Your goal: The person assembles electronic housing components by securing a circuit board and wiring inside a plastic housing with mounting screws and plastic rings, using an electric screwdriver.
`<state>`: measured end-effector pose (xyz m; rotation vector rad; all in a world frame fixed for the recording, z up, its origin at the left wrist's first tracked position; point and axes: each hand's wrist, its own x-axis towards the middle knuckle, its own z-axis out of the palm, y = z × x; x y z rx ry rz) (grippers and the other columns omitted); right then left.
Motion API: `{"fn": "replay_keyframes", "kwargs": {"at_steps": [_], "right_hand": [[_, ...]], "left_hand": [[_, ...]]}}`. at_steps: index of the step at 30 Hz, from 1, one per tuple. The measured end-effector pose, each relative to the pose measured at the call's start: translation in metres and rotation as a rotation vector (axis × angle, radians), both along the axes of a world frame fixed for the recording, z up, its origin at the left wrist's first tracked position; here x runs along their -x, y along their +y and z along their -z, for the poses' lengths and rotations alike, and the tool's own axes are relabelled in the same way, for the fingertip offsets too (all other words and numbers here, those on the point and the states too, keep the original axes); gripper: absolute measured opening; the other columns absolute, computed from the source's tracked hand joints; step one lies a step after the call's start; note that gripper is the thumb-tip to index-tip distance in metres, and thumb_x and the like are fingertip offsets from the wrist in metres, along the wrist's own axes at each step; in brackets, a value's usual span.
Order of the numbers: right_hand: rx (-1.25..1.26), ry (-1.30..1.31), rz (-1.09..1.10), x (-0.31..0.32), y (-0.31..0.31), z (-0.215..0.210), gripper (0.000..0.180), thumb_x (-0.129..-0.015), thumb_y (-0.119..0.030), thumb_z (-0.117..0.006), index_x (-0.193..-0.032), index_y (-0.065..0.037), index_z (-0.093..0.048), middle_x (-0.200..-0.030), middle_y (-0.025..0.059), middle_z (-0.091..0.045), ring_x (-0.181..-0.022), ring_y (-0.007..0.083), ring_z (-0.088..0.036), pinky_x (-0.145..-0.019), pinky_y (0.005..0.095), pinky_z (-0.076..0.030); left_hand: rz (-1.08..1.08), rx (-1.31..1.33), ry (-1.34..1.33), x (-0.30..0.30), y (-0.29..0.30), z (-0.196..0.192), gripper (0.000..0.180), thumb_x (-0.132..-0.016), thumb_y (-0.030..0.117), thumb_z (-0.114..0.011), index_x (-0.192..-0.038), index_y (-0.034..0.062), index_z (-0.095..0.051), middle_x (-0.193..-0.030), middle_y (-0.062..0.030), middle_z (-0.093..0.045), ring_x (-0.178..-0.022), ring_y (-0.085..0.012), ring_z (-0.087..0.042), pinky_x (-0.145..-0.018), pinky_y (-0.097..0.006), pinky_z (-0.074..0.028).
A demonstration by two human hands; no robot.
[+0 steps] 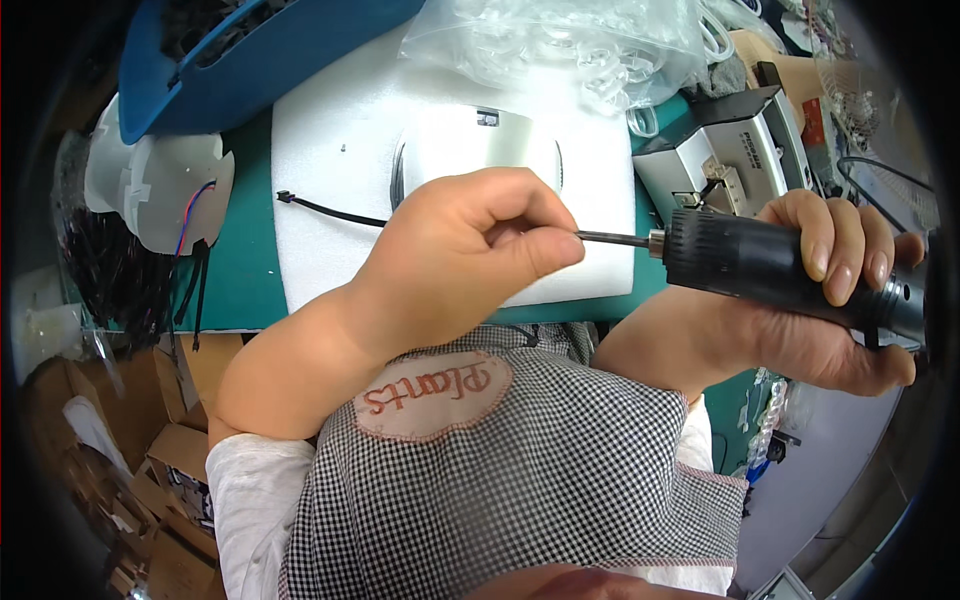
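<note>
My left hand (pixel 450 245) is closed in a pinch, with thumb and index fingertip meeting at the tip of a thin metal bit (pixel 615 239). Whatever small thing those fingertips may hold is hidden. The bit juts from a black electric screwdriver (pixel 725 255), held sideways with my right hand (pixel 810 345) wrapped round its body. Beneath my left hand, a whitish rounded part (pixel 465 145) lies on a white foam sheet (pixel 320 260), partly covered by the hand. A black cable (pixel 340 213) with a small connector runs out to the left.
A blue bin (pixel 270 60) with dark parts stands at the back left, above a curved white part with wires (pixel 185 205). A clear bag of transparent pieces (pixel 570 55) lies at the back. To the right is a grey-white boxed device (pixel 735 155). Cardboard boxes (pixel 180 450) sit lower left.
</note>
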<state>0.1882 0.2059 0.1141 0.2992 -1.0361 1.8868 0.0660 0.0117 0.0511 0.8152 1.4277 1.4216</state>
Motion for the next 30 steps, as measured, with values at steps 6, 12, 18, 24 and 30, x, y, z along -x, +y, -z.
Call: {"fn": "replay_keyframes", "kwargs": {"at_steps": [6, 12, 18, 24, 30], "right_hand": [[0.013, 0.021, -0.023, 0.006, -0.008, 0.0, 0.061, -0.063, -0.038, -0.082, -0.106, -0.002, -0.056, -0.078, 0.0027, -0.058, -0.059, 0.0134, -0.061, -0.057, 0.0275, -0.05], [0.04, 0.002, -0.029, 0.012, -0.02, 0.006, 0.056, -0.064, -0.038, -0.081, -0.102, -0.005, -0.057, -0.077, 0.0021, -0.059, -0.059, 0.0128, -0.062, -0.059, 0.0272, -0.052], [0.075, 0.038, 0.005, 0.01, -0.013, -0.004, 0.051, -0.062, -0.037, -0.08, -0.095, -0.007, -0.056, -0.076, 0.0, -0.058, -0.058, 0.0111, -0.062, -0.061, 0.0269, -0.052], [0.082, 0.01, -0.039, 0.006, -0.008, -0.002, 0.05, -0.06, -0.037, -0.082, -0.09, -0.009, -0.054, -0.075, -0.0013, -0.058, -0.058, 0.01, -0.062, -0.06, 0.0273, -0.052], [0.125, 0.015, -0.086, 0.01, -0.015, 0.0, 0.05, -0.06, -0.036, -0.082, -0.09, -0.009, -0.053, -0.075, -0.0012, -0.058, -0.057, 0.0095, -0.061, -0.059, 0.0264, -0.052]], "left_hand": [[-0.162, -0.179, -0.137, -0.01, -0.005, 0.006, 0.019, -0.093, 0.019, -0.066, -0.094, 0.0001, -0.066, -0.074, -0.0032, -0.064, -0.061, -0.0038, -0.052, -0.054, -0.016, -0.04], [-0.026, -0.091, -0.55, -0.01, -0.01, 0.005, 0.031, -0.101, 0.029, -0.052, -0.09, 0.0013, -0.062, -0.066, -0.0002, -0.056, -0.049, -0.0038, -0.039, -0.047, -0.018, -0.034], [-0.172, -0.269, -0.093, -0.013, -0.006, 0.012, 0.029, -0.103, 0.028, -0.049, -0.091, 0.0035, -0.06, -0.064, 0.0033, -0.048, -0.053, -0.0029, -0.037, -0.048, -0.018, -0.032], [-0.147, -0.294, 0.081, -0.012, -0.007, 0.012, 0.029, -0.103, 0.028, -0.049, -0.091, 0.0041, -0.06, -0.065, 0.0037, -0.048, -0.055, -0.0025, -0.039, -0.049, -0.019, -0.033], [0.018, -0.151, -0.358, -0.003, -0.013, 0.004, 0.031, -0.103, 0.026, -0.048, -0.085, 0.0037, -0.06, -0.069, 0.0021, -0.055, -0.056, -0.0038, -0.043, -0.05, -0.02, -0.037]]}}
